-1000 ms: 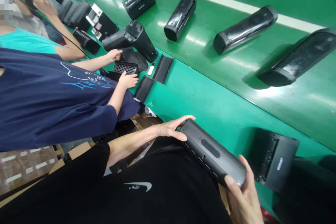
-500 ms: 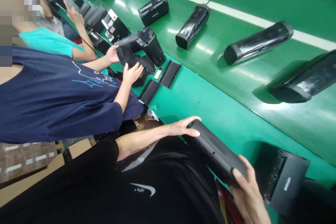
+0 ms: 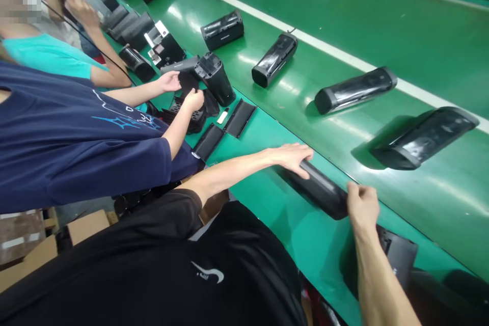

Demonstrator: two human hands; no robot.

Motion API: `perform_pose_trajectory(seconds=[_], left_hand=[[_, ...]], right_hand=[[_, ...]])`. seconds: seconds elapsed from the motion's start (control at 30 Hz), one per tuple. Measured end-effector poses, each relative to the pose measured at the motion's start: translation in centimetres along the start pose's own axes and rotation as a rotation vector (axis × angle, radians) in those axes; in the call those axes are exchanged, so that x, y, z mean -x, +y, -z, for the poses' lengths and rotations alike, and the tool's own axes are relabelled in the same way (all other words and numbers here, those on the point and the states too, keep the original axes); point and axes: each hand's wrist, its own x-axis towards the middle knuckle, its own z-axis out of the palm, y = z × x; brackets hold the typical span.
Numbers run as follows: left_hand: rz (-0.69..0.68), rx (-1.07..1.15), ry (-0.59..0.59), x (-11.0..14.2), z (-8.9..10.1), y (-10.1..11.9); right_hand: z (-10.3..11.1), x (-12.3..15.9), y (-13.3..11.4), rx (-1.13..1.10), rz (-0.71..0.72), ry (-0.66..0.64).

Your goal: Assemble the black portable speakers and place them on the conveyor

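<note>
Basically, L hand (image 3: 293,157) clamped on a dark speaker's (image 3: 324,191) far-L end, R hand (image 3: 363,205) at the other.
L fingers wrap the end, thumb on the near side; R fingers curled by the opp. end, can't tell if they grip (blur). A two-ended hold prob. stops the long body rolling. Speaker's over the teal desk (image 3: 244,155), lifted or resting unclear. From it: dark unit (image 3: 401,249) at 4 o'clock, partly behind R forearm; two open shells (image 3: 240,118) at 10, small white item (image 3: 222,115) beside; carton (image 3: 87,227) approx. 9, flaps open, contents not visible. Spaced speakers (image 3: 357,90), 11 thru 2 o'clock, lie on a glossy strip (image 3: 286,99), prob. so none knock. Co-worker's hand (image 3: 195,100) at 10, nr dark cloth.
</note>
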Motion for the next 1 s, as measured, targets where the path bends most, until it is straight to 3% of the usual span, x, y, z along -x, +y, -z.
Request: perform_pose_trajectory(seconds=[0.07,0.13,0.2,0.33,0.4,0.5,0.57,0.6,0.7,0.8,0.9,1.0], left_hand=[[0.045,-0.091,0.042,-1.1,-1.3,0.5],[0.056,-0.128,0.086,0.1,-3.2,0.4],[-0.011,-0.139,0.123,4.2,-5.6,-0.4],[-0.34,-0.184,0.044,15.2,-9.2,-1.8],[-0.38,-0.3,0.105,17.1,-9.6,-1.7],[-0.141,-0.409,0.309,14.8,-9.4,-1.0],[-0.068,-0.428,0.347,13.6,-9.4,-0.9],[-0.106,-0.422,0.328,13.9,-9.5,-1.2],[-0.435,-0.351,0.187,17.5,-10.4,-2.6],[-0.467,-0.339,0.188,18.7,-10.8,-3.7],[-0.357,-0.197,0.178,13.9,-9.6,-3.5],[-0.013,0.084,0.274,7.4,-7.2,-2.6]], right_hand=[[-0.9,-1.3,-0.3,0.101,0.0,0.017],[-2.1,0.2,-0.2,0.151,0.037,0.045],[-3.4,5.1,0.3,0.155,0.119,0.082],[-4.6,18.0,2.1,0.113,0.259,0.162],[-4.1,20.2,2.7,0.092,0.297,0.142],[-3.0,17.4,2.7,0.083,0.277,0.188],[-3.1,15.7,2.4,0.099,0.238,0.256],[-3.4,15.8,2.2,0.097,0.234,0.261],[-4.9,19.4,2.1,0.064,0.242,0.243],[-5.8,20.9,2.9,0.041,0.213,0.195],[-5.0,16.1,3.9,0.025,0.165,0.211],[-3.1,9.8,4.3,-0.006,0.12,0.185]])
